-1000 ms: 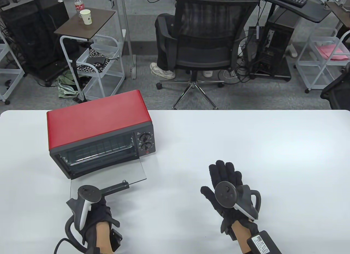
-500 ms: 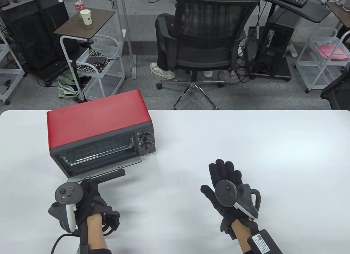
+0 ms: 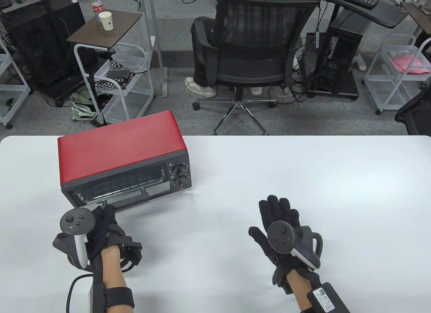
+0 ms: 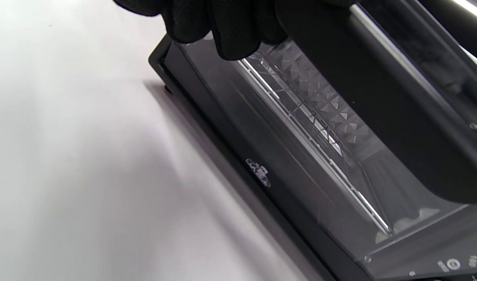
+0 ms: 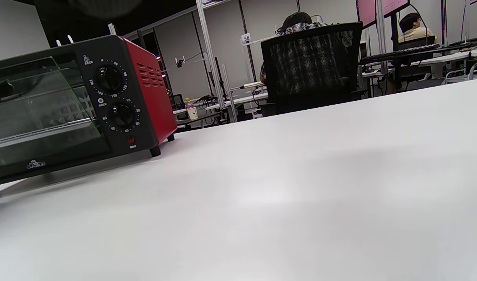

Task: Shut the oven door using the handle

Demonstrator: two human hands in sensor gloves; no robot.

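The red toaster oven (image 3: 118, 148) stands at the table's back left. Its glass door (image 3: 118, 186) stands nearly upright against the front, and I cannot tell whether it is fully shut. My left hand (image 3: 107, 210) holds the left end of the black door handle (image 3: 138, 198). In the left wrist view my gloved fingers (image 4: 226, 27) curl at the handle (image 4: 378, 101) over the glass door (image 4: 300, 156). My right hand (image 3: 277, 212) rests open and flat on the table, away from the oven. The right wrist view shows the oven (image 5: 144, 86) and its door (image 5: 39, 117).
The white table (image 3: 303, 178) stretches wide to the right of the oven. Two knobs (image 3: 178, 173) sit on the oven's right front panel. Behind the table's far edge a person sits in a black office chair (image 3: 256, 57), with a white cart (image 3: 124, 77) to the left.
The door has swung up from lying flat open to nearly upright. My left hand rose and moved toward the oven with the handle. My right hand stayed put.
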